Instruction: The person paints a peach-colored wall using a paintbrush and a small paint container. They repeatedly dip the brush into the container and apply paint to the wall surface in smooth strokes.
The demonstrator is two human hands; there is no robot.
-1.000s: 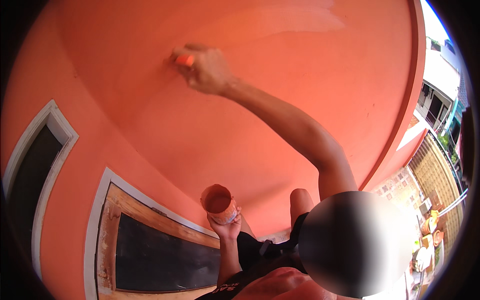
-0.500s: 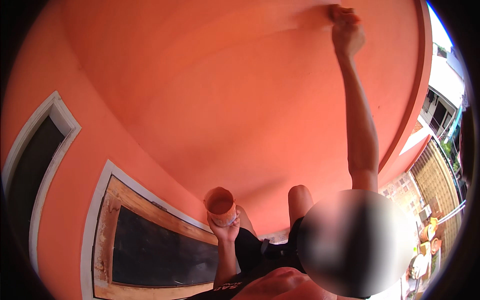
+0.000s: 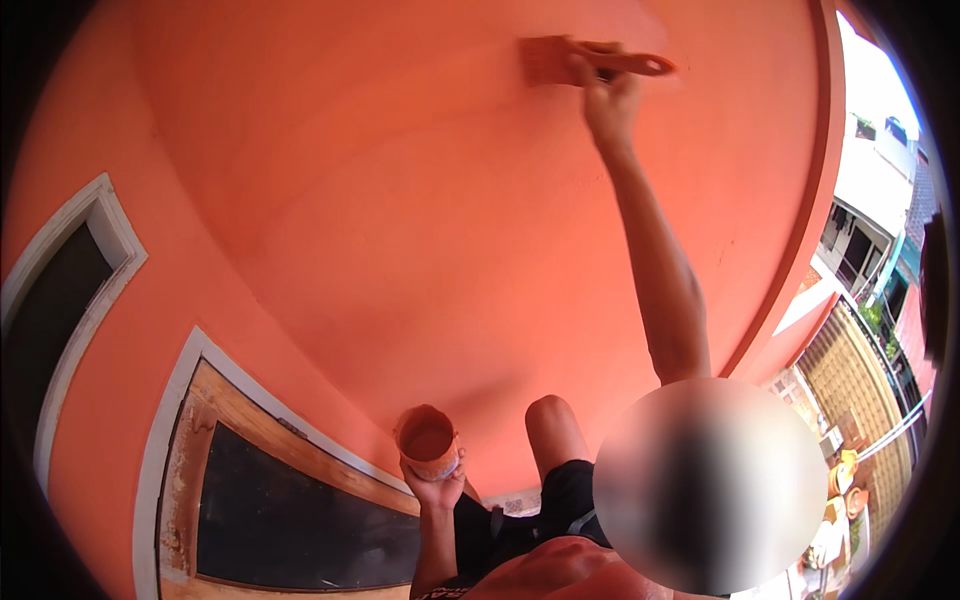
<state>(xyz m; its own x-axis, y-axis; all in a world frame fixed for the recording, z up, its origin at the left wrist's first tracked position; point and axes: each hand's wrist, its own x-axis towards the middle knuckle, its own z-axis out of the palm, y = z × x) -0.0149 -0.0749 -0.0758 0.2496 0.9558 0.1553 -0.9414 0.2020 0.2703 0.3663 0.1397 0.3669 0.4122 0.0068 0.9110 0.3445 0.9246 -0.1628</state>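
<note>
My right hand [image 3: 608, 95] grips a wide paintbrush [image 3: 645, 64] high on the coral-orange wall [image 3: 420, 220], with its bristle end against the upper surface. A faint streak runs near the brush. Low in the picture, my left hand [image 3: 434, 485] holds an orange paint container [image 3: 428, 438] upright by its lower part, with reddish paint inside. My bare knee [image 3: 555, 430] shows to the right of the container.
At left are a white-framed dark opening [image 3: 60, 310] and a wood-framed dark glass panel [image 3: 280, 510]. A raised wall edge [image 3: 822, 160] curves down the right. Beyond it are buildings, a bamboo-like screen [image 3: 855, 360] and pots [image 3: 845, 470]. A blurred circle hides the lower right.
My right hand with the brush swept from upper left to the top right, then came back leftward a little. My left hand with the container now sits slightly lower in view.
</note>
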